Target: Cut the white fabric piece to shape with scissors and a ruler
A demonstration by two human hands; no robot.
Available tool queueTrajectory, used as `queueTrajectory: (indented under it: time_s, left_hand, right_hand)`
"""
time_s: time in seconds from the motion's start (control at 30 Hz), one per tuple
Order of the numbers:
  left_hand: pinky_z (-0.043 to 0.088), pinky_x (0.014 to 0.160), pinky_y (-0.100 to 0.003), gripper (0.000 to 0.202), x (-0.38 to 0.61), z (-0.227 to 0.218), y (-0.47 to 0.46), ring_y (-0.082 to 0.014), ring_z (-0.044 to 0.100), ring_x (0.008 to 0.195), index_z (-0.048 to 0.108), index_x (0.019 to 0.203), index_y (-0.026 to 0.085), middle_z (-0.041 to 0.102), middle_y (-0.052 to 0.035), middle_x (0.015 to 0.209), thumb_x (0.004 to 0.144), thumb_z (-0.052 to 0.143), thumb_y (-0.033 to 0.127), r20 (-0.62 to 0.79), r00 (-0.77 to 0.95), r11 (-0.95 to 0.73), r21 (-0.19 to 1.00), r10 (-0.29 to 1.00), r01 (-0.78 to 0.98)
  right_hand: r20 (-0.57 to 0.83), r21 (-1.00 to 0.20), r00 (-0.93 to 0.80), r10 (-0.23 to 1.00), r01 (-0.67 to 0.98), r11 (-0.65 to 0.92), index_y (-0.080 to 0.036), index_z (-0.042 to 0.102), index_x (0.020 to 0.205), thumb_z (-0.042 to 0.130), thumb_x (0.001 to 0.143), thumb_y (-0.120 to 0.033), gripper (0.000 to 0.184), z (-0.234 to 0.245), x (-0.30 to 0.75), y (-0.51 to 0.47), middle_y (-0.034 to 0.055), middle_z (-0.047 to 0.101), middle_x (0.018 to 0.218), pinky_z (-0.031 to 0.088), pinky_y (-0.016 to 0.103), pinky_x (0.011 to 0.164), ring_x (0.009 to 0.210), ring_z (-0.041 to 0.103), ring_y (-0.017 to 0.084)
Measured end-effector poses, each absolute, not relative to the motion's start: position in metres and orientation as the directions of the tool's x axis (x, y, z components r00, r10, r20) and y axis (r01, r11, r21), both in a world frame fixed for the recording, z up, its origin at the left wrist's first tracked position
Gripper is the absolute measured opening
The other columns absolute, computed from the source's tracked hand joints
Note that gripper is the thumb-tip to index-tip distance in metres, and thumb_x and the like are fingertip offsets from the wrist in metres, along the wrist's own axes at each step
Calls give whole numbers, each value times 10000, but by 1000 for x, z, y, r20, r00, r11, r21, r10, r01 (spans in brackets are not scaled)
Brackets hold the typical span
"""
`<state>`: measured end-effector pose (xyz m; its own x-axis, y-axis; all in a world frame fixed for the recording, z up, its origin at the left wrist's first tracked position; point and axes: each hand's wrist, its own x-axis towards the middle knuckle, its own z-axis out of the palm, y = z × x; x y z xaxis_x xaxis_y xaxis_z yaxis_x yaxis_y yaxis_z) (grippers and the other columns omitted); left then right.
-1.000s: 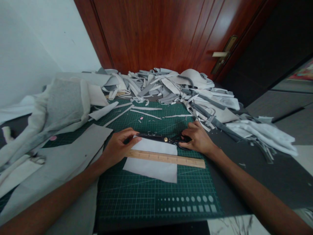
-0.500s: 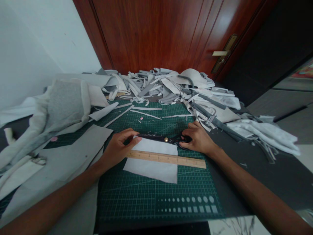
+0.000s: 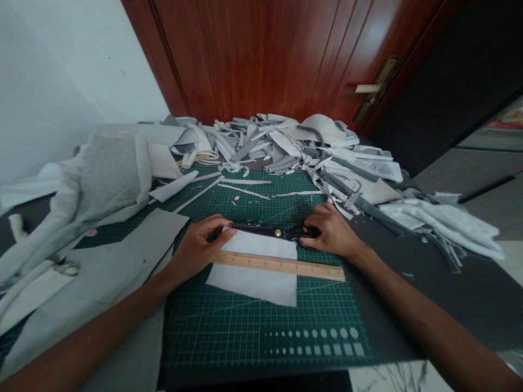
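Observation:
My right hand [image 3: 327, 230] is closed round the handles of black scissors [image 3: 261, 231] with a brass-coloured pivot. Their long blades lie along the far edge of a white fabric piece [image 3: 257, 284], and look closed. At that piece's far left corner, my left hand [image 3: 204, 238] pinches the fabric with thumb and fingertips, right at the tip of the blades. A wooden ruler [image 3: 281, 265] rests across the fabric, its left end beneath or beside my left hand. All this lies on a green cutting mat [image 3: 229, 332] with a printed grid.
A large pale fabric sheet [image 3: 131, 245] covers the mat's left side. Thicker grey-white material [image 3: 108, 169] is bunched behind it. Heaps of offcuts [image 3: 273, 141] line the back by a wooden door [image 3: 253, 60]. Thin strips [image 3: 245, 190] and bits lie on the mat.

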<state>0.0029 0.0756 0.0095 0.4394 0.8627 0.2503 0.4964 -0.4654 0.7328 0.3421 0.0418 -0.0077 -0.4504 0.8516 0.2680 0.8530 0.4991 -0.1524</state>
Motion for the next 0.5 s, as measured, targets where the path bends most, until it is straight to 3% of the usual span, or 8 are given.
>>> queueTrajectory:
  time_s: [0.5]
  left_hand:
    - [460, 675, -261, 216, 0, 6, 77, -147, 638, 721, 748, 924, 179, 676, -4, 814, 930, 623, 356, 296, 444, -503, 721, 846, 476]
  right_hand:
    - [262, -157, -446, 856, 855, 493, -226, 527, 695, 708, 795, -380, 258, -6, 337, 38, 13, 639, 673, 338, 404, 850, 799, 526, 221]
